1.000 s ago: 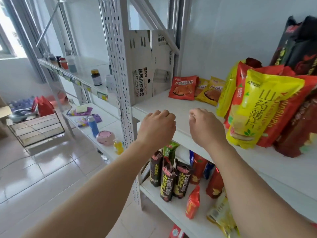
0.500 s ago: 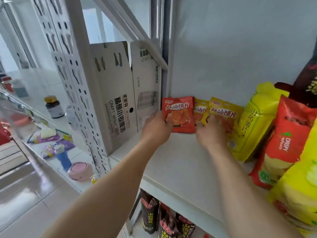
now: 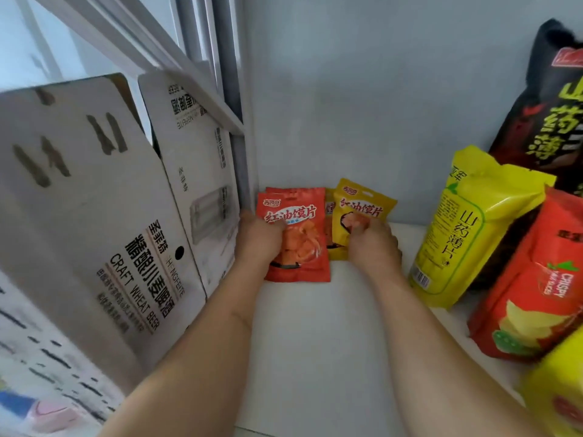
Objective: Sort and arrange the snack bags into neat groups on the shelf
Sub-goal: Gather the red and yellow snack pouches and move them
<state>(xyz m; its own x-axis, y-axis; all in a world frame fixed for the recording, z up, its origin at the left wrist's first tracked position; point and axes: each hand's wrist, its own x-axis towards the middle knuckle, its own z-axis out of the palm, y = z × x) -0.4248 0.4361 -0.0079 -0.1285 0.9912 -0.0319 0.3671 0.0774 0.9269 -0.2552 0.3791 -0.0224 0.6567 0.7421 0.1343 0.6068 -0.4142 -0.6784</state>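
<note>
At the back of the white shelf [image 3: 315, 342] small snack bags lean against the wall. My left hand [image 3: 260, 239] grips the left side of the small red bag [image 3: 303, 241], thumb on its front. My right hand [image 3: 372, 244] grips the small yellow bag [image 3: 362, 203] beside it. Another small bag [image 3: 329, 209] shows partly between the two. On the right stand large bags: a yellow one [image 3: 463, 234], a red one [image 3: 536, 285] and a black one [image 3: 549, 105].
A white cardboard beer box [image 3: 104, 216] stands at the left, close to my left hand. Part of another yellow bag [image 3: 558, 389] shows at the lower right. The pale wall closes the back of the shelf.
Both hands reached from the shelf's front edge to its back and took hold of the small red and yellow bags. The view moved in closer.
</note>
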